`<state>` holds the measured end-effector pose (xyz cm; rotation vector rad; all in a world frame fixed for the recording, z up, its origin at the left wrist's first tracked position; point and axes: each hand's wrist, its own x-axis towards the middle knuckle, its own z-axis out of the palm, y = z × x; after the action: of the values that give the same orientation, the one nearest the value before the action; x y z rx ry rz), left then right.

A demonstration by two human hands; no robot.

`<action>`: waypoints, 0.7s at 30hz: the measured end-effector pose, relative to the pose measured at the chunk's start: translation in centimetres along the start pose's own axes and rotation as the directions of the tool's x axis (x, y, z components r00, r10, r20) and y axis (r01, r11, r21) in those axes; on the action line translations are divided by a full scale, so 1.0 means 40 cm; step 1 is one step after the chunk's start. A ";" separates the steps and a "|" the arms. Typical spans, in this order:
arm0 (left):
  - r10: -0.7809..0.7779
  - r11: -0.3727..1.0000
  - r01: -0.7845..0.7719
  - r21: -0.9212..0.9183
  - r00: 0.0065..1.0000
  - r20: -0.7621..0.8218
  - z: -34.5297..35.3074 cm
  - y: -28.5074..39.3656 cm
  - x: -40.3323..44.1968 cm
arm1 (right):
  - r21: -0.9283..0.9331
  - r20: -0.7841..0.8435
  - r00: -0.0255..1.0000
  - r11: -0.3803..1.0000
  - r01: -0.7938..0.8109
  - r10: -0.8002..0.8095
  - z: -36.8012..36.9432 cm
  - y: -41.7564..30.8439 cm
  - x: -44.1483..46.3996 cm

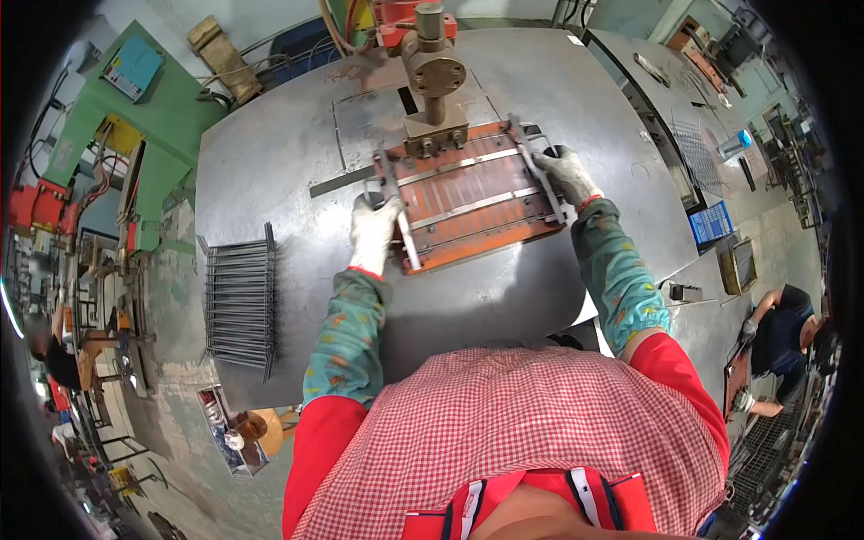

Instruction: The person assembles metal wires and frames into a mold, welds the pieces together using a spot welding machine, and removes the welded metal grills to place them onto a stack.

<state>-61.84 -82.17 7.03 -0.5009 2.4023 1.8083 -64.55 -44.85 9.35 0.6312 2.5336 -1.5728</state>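
An orange-brown fixture plate (472,193) with metal strips and side bars lies tilted on the grey metal table. My left hand (373,229), in a whitish glove, is closed round a handle at its left side. At the right side my right hand (567,175), also gloved, is closed round the other handle. Above the fixture's back edge stands a machine's metal head (435,81), its lower block (436,130) overlapping that edge in view. Whether they touch is hard to tell. A stack of metal wire racks (239,301) sits at the table's left.
The metal table (306,261) has a slot left of the fixture. A green machine (171,99) stands at the left. Wire mesh (697,157) and a blue crate (711,223) are at the right. One person (785,333) works at far right, another (63,360) at far left.
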 end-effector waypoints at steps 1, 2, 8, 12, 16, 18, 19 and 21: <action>0.040 0.999 -0.040 0.010 0.999 -0.029 -0.024 -0.052 0.034 | -0.014 0.003 1.000 1.000 -0.009 0.009 0.027 -0.003 0.000; 0.041 0.999 -0.042 -0.018 0.999 -0.030 -0.062 -0.052 0.024 | -0.038 0.012 1.000 0.999 0.014 -0.013 0.051 -0.041 -0.037; -0.007 0.990 0.008 -0.142 1.000 0.005 -0.196 -0.044 -0.004 | 0.027 0.031 0.997 0.997 0.068 -0.068 0.167 -0.080 -0.087; 0.063 0.992 -0.071 -0.106 0.995 -0.076 -0.178 -0.035 -0.017 | 0.033 0.055 0.997 0.998 0.060 -0.062 0.166 -0.083 -0.083; 0.004 0.984 -0.012 -0.177 0.999 -0.046 -0.178 0.003 -0.042 | -0.020 0.052 0.993 0.994 0.109 -0.108 0.167 -0.064 -0.057; -0.010 0.987 0.001 -0.159 0.999 -0.053 -0.186 0.021 -0.053 | -0.003 0.067 0.993 0.995 0.095 -0.095 0.158 -0.086 -0.070; -0.042 0.989 0.033 -0.145 0.997 -0.059 -0.187 0.045 -0.067 | -0.009 0.102 0.992 0.997 0.072 -0.070 0.151 -0.079 -0.061; -0.026 0.994 0.015 -0.106 0.995 -0.101 -0.181 0.048 -0.081 | -0.251 0.024 1.000 0.968 0.015 -0.009 0.128 -0.173 -0.133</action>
<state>-58.52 -87.91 11.77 -0.6420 2.3653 1.9537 -63.09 -53.55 14.32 0.5638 2.6620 -1.2231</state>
